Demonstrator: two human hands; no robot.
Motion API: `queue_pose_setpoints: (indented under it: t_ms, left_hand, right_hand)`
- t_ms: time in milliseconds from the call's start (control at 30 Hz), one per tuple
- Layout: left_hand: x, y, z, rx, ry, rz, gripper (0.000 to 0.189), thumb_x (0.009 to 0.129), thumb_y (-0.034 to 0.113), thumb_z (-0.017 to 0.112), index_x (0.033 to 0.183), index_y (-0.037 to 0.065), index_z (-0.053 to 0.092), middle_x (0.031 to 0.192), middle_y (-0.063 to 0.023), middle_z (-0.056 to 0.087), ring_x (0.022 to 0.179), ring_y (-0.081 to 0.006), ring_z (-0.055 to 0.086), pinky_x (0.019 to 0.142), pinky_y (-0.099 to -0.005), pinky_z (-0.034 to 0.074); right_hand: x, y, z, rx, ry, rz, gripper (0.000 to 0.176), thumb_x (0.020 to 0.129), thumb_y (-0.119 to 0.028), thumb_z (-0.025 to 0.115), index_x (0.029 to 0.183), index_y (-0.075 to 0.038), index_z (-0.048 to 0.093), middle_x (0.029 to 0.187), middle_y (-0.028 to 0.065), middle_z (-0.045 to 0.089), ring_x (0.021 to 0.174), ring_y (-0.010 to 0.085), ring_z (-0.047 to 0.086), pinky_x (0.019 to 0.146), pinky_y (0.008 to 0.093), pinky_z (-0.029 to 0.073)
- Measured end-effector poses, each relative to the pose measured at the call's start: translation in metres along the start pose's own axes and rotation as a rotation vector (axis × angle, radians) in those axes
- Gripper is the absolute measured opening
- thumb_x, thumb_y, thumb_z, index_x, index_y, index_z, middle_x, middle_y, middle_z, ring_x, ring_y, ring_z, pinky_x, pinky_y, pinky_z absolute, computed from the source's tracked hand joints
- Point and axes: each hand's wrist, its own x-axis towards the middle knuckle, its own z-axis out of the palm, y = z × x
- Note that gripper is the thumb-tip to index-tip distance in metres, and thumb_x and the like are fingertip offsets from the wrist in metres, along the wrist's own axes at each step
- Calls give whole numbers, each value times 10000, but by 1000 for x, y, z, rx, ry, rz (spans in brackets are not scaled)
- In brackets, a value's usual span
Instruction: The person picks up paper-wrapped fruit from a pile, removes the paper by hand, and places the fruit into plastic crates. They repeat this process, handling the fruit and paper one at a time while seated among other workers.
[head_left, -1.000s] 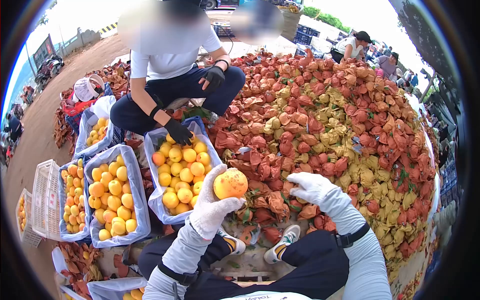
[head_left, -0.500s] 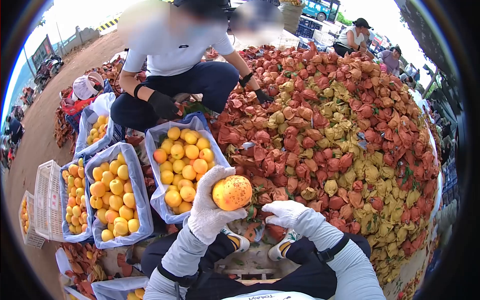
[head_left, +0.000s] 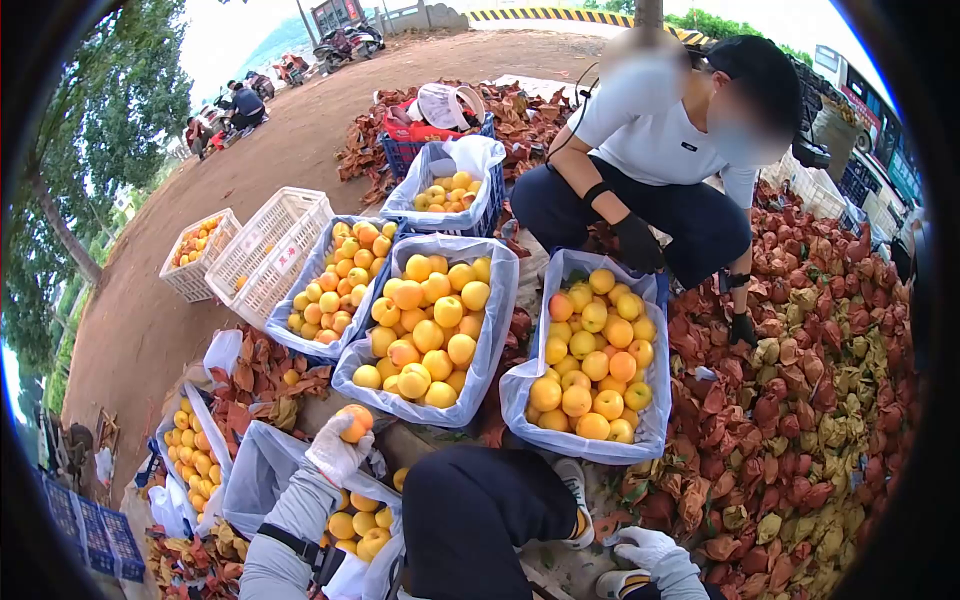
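My left hand (head_left: 338, 455), in a white knit glove, is closed around an orange-yellow peach (head_left: 356, 424). It is above a crate with a pale blue liner (head_left: 270, 465); several yellow peaches (head_left: 365, 525) lie in the lower part of that crate, partly hidden by my forearm. My right hand (head_left: 648, 552), also gloved, is low by my shoe, with its fingers apart and nothing in them. Beside it spreads a large heap of red and yellow paper-wrapped fruit (head_left: 790, 440).
Lined crates of peaches stand ahead: a middle one (head_left: 505, 330), a right one (head_left: 655, 400) and a left one (head_left: 275, 315). White plastic crates (head_left: 275, 240) are farther left. A co-worker (head_left: 650, 140) in black gloves squats opposite, one hand at the heap. Torn paper (head_left: 260, 370) litters the ground.
My view has swung left. My left hand has carried the peach from in front of me to over the crate at my left. My right hand remains near the heap, fingers apart.
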Motion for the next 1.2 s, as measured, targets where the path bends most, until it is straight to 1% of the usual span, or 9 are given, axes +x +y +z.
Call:
queue_pose_setpoints:
  t_ms: [133, 200, 300, 467, 533, 700, 967, 1033, 1200]
  left_hand:
    - [18, 160, 17, 75, -118, 655, 586, 896, 354, 677, 1312, 2, 461, 1291, -188, 525, 1108, -290, 580, 922, -377, 534]
    - [36, 221, 44, 44, 15, 552, 861, 874, 526, 632, 1447, -31, 310, 1390, -228, 450, 1185, -317, 536, 955, -401, 490]
    - [63, 164, 132, 417, -8, 638, 484, 921, 381, 628, 1321, 144, 493, 1322, -97, 544, 1139, -276, 574, 855, -399, 530]
    - [67, -93, 265, 1140, -522, 176, 765, 893, 226, 633, 1492, -1, 213, 1407, -183, 451, 1178, -242, 548, 927, -354, 484]
    - [85, -203, 264, 1297, -694, 215, 772, 872, 249, 663, 1471, -28, 263, 1447, -222, 421, 1320, -324, 449, 1090, -401, 368]
    - [52, -361, 282, 1867, -1396, 690, 683, 863, 392, 645, 1396, 34, 414, 1380, -231, 476, 1286, -407, 445, 1094, -447, 347]
    - [79, -394, 262, 1851, -1608, 1320, 658, 735, 269, 742, 1338, 140, 514, 1401, -104, 501, 1184, -306, 556, 1003, -535, 415]
    - [80, -396, 264, 1895, -1558, 1314, 558, 740, 221, 730, 1270, 148, 571, 1345, -89, 553, 1138, -270, 589, 986, -516, 437]
    - [83, -403, 267, 1809, -1560, 1355, 489, 742, 207, 724, 1212, 133, 612, 1289, -89, 592, 1092, -258, 610, 974, -499, 450]
  right_hand:
    - [-1, -15, -17, -39, 51, -32, 493, 853, -386, 641, 1229, -69, 609, 1144, 147, 666, 1090, 312, 616, 939, 356, 467]
    - [1, -12, -32, -96, 141, 4, 510, 844, -382, 657, 1231, -54, 605, 1141, 152, 668, 1090, 310, 621, 945, 354, 468]
    - [-13, -23, -52, 20, 274, 77, 495, 837, -349, 682, 1228, -54, 609, 1131, 149, 675, 1069, 296, 639, 926, 350, 488]
    - [-2, 21, -56, 52, 263, 53, 509, 855, -418, 621, 1242, -89, 594, 1148, 164, 662, 1093, 335, 615, 929, 379, 473]
    - [-3, 28, -67, 35, 200, 99, 514, 861, -431, 592, 1256, -103, 586, 1197, 180, 635, 1138, 356, 583, 961, 387, 450]
    - [27, 87, -79, 54, 463, 185, 582, 817, -420, 654, 1281, -79, 564, 1264, 201, 579, 1164, 361, 554, 974, 414, 449]
    - [67, 186, -153, 12, 877, 864, 934, 714, -281, 807, 1489, -196, 292, 1609, 115, 72, 1466, 367, 135, 1110, 536, 296]
    - [94, 254, -164, 93, 943, 807, 746, 735, -307, 783, 1382, -154, 443, 1408, 141, 417, 1309, 357, 372, 1055, 429, 392]
    - [176, 328, -110, -137, 830, 763, 538, 742, -242, 755, 1234, -147, 561, 1256, 134, 488, 1088, 330, 550, 864, 421, 524]
